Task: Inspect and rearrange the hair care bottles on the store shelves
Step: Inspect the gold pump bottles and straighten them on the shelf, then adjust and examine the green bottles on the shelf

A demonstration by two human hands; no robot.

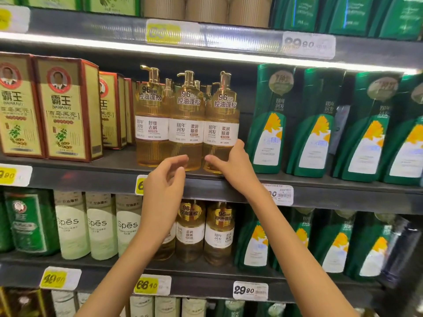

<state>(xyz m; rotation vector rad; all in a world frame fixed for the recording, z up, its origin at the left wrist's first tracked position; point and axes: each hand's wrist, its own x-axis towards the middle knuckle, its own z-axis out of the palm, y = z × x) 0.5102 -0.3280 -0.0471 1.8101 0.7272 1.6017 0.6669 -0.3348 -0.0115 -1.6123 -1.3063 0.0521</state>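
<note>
Three amber pump bottles (pixel 186 124) are fronted upright on the middle shelf (pixel 114 159), and the rightmost bottle (pixel 221 124) is gripped low by the right hand (pixel 231 167).

The row is set between boxed goods and green bottles (pixel 267 133), long axes vertical, pumps up. The rightmost bottle is nearest the right hand: its thumb is laid across the lower front, and its fingers (pixel 238 144) are wrapped round the far side below the label. The left hand (pixel 163 179) is held just before the base of the middle bottle (pixel 186 145), fingers loosely curled with nothing enclosed; whether glass is touched cannot be told.
</note>
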